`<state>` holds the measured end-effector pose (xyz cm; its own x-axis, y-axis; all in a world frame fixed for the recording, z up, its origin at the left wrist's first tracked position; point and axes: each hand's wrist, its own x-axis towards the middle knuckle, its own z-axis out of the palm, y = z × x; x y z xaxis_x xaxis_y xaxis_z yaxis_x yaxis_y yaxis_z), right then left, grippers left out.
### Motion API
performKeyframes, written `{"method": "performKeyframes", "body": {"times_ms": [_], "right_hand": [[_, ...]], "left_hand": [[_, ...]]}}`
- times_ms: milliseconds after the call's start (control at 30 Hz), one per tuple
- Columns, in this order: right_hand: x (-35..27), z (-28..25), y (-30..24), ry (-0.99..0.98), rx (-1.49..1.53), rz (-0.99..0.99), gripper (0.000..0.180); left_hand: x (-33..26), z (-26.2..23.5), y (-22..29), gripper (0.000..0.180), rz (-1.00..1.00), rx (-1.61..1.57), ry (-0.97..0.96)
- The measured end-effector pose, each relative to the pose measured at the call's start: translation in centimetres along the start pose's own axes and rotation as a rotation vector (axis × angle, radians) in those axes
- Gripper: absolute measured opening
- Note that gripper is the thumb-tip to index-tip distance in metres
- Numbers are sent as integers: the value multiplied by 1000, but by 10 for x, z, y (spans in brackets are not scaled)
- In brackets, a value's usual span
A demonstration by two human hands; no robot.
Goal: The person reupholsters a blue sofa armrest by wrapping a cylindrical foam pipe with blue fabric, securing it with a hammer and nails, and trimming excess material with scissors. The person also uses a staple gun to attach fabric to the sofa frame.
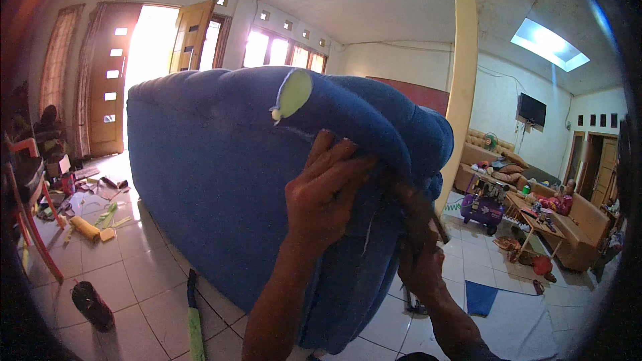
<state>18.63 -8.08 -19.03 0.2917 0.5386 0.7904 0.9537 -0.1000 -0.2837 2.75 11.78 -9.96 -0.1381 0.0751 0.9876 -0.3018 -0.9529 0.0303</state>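
A large blue upholstered sofa (207,174) stands tilted in front of me, its velvety cover bulging at the top right. At the end of its padded roll, a pale yellow-green oval of foam (295,95) shows through an opening in the cover. My left hand (324,190) has its fingers bent and pressed together on the blue cloth below that roll. Close by on the right, my right hand (421,230) is closed at the sofa's edge around a dark, thin object, too dim to name. A loose pale thread (367,230) hangs between the hands.
A dark cylinder (93,305) and a green-and-black strip (194,324) lie on the tiles. Scraps and a yellow roll (85,228) litter the left floor beside a red-framed chair (40,207). At right are a pillar (461,80), a purple compressor (483,207) and a low table (535,219).
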Motion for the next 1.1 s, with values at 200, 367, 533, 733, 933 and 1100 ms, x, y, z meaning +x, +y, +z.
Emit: {"method": "performKeyframes", "body": {"times_ms": [200,367,533,733,933,1100], "right_hand": [[-7,9,5,-114,-348,-60,31],[5,2,4,-122,276,-241,32],[-9,3,7,-66,-145,-53,50],[-165,5,82,-270,-210,322,41],[-335,18,180,-645,-385,968,35],[-362,24,197,-719,-342,1038,36]], "left_hand": [[2,0,3,23,-22,-59,25],[2,-2,5,27,-63,-66,14],[1,0,5,28,-46,-65,28],[-7,0,10,39,152,240,123],[-24,-2,24,48,-99,344,420],[-16,-6,22,37,-269,20,63]]}}
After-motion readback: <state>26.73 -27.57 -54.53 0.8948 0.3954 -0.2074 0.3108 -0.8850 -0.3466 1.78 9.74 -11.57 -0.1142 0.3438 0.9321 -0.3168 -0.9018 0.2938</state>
